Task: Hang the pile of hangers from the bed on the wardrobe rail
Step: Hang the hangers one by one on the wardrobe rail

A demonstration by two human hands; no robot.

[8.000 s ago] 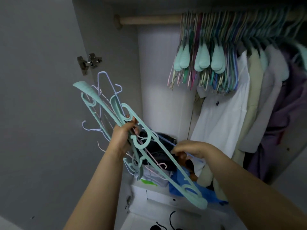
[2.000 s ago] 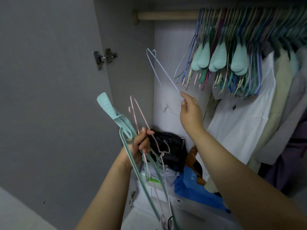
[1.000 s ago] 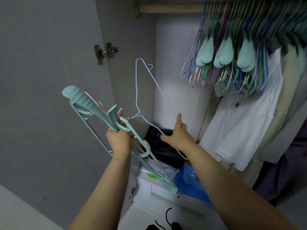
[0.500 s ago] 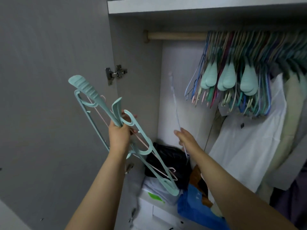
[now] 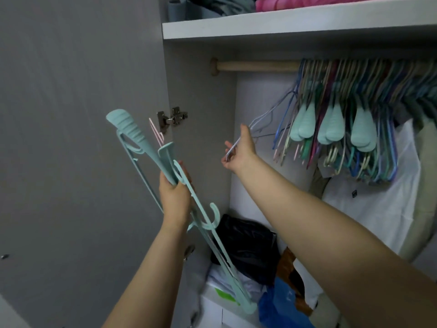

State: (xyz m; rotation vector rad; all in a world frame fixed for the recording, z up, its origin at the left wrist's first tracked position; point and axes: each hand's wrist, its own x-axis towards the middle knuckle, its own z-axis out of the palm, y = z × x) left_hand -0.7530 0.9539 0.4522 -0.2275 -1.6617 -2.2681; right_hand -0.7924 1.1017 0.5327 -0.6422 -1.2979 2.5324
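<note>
Near the middle of the frame the right hand (image 5: 240,151) pinches one thin pale-lilac wire hanger (image 5: 256,125), which I judge must next be hooked over the bare wooden wardrobe rail (image 5: 255,66) at upper centre, while the left hand (image 5: 175,194) grips the remaining mint-green plastic hangers (image 5: 151,147) at centre left.

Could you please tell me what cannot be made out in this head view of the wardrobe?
- Thin white wire hanger held by the right hand: its hook, motion-blurred, is lost among the hung hangers.
- Wooden wardrobe rail: its right stretch is covered by hanger hooks.
- Bundle of mint plastic hangers in the left hand: overlapping, count unclear.
</note>
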